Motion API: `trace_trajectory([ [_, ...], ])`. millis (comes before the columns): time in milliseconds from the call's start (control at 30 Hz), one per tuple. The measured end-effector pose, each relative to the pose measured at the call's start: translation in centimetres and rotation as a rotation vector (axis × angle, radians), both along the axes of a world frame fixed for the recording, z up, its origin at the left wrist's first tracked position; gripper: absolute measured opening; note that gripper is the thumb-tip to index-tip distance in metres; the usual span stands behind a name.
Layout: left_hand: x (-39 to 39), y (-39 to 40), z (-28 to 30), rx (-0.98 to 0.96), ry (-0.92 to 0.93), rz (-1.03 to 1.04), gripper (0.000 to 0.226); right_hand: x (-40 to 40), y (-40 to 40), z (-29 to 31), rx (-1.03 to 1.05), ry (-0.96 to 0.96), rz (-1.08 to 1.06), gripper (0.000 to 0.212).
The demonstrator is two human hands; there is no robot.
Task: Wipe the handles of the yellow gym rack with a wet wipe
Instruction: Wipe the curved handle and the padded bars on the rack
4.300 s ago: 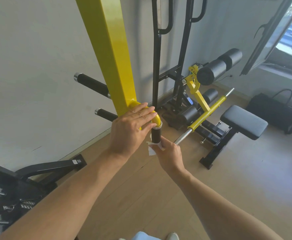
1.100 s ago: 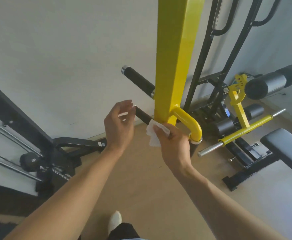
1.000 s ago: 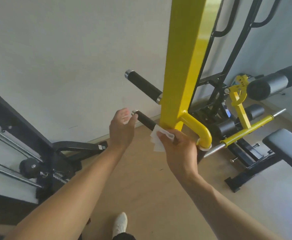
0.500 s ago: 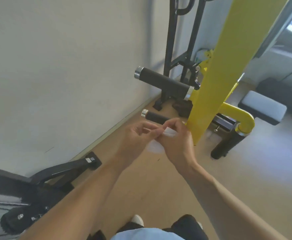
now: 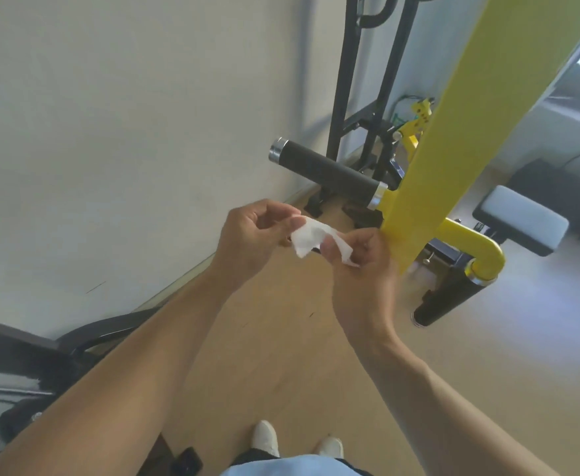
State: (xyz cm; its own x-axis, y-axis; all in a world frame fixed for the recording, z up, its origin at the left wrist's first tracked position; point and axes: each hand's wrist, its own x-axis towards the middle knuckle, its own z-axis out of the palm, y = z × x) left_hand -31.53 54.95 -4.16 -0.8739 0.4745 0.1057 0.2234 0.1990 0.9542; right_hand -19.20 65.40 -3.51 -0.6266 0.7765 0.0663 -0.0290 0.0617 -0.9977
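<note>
Holding the wet wipe (image 5: 310,240) stretched between them, both hands work in front of the yellow gym rack (image 5: 480,108), just left of the foot of its upright. The left hand (image 5: 250,240) pinches the wipe's left end between thumb and curled fingers; the right hand (image 5: 360,266) pinches the right end, thumb on top. The wipe is crumpled, touches no handle, and its long axis runs roughly left to right, dipping slightly toward the right hand.

How far the job stands cannot be read from the surfaces: no handle shows a wet sheen or smear. My judgement is that the wipe is being refolded or opened out between passes, so wiping remains to be done. The upper handle (image 5: 322,171), a black grip with a silver cap, juts from the upright toward the wall at the left and rises slightly. The lower handle (image 5: 450,297) hangs off a curved yellow elbow at the upright's right side, pointing down toward the wooden floor (image 5: 281,355).
</note>
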Motion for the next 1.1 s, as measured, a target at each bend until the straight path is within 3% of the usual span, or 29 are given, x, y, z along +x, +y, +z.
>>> trace_trajectory([
  [67,-0.8,0.2,-0.3,-0.024,0.076,0.067,0.019,0.1,0.0,0.0,0.337,0.058,0.038,0.016],
  [100,-1.0,0.3,-0.8,-0.060,0.090,0.105,0.020,0.0,0.3,-0.4,0.551,0.012,0.087,0.026],
  [200,-1.6,0.2,-3.0,-0.196,0.097,0.116,0.019,-0.8,1.7,-3.0,1.050,-0.442,0.360,0.035],
  [267,-1.9,-0.1,-4.4,-0.228,0.085,0.062,0.022,-1.3,1.9,-4.1,1.265,-0.652,0.435,0.045],
  [467,-4.0,0.3,-5.8,-0.191,0.056,-0.043,0.023,-5.0,2.3,-2.5,1.156,-0.674,0.332,0.030],
  [600,-4.5,0.8,-6.1,-0.100,-0.052,-0.038,0.017,-7.2,2.4,-2.3,1.174,-0.964,0.211,0.014],
  [800,-4.4,0.8,-6.4,0.000,-0.082,-0.064,0.019,-10.1,2.2,-2.6,0.977,-0.968,0.445,0.024],
  [967,-4.8,1.1,-6.5,-0.031,-0.148,-0.076,0.023,-6.3,2.5,-0.5,1.415,-1.191,0.269,0.016],
  [1033,-4.7,1.3,-6.4,-0.031,-0.169,-0.079,0.023,-6.0,2.9,-0.2,1.466,-1.194,0.314,0.015],
  [1100,-4.6,1.4,-6.5,-0.012,-0.162,-0.078,0.024,-7.3,3.0,-0.5,1.395,-1.068,0.395,0.021],
])
